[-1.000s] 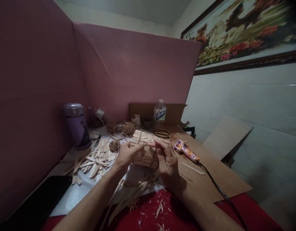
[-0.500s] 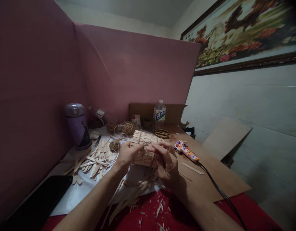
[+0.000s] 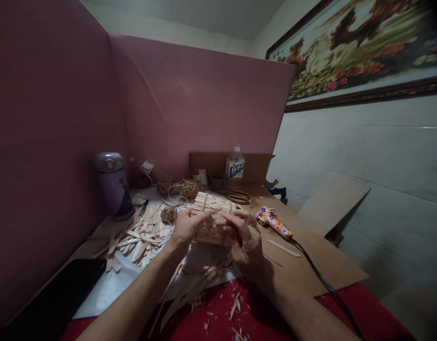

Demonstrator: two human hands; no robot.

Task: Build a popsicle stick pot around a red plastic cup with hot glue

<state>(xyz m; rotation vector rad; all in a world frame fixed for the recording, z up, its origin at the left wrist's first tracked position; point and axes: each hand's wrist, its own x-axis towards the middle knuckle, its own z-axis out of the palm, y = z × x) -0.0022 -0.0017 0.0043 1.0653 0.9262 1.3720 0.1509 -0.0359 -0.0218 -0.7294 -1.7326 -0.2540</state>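
Observation:
A small house-like model of wooden craft sticks [image 3: 211, 234] stands in front of me, its slanted top layered with short stick pieces. Bands of twine [image 3: 204, 202] run across that top. My left hand [image 3: 185, 229] holds the model's left side, thumb along the lower edge of the top. On the right, my right hand [image 3: 247, 239] has thumb and forefinger pinched at the same edge, on what looks like a strand of twine. Its other fingers curl against the model's right side. The fingertips partly hide the strand.
Loose craft sticks [image 3: 150, 232] and twine balls [image 3: 189, 188] lie left and behind. A purple flask [image 3: 113, 187], black phone-like slab [image 3: 58, 298], scissors [image 3: 238, 197] and plastic bottle [image 3: 235, 169] surround the work. A patterned glue gun [image 3: 274, 222] with a cord rests on cardboard [image 3: 321, 265].
My right fingertips have shifted slightly at the edge of the model's top. Both hands stay at the model, and the whole view has moved a little.

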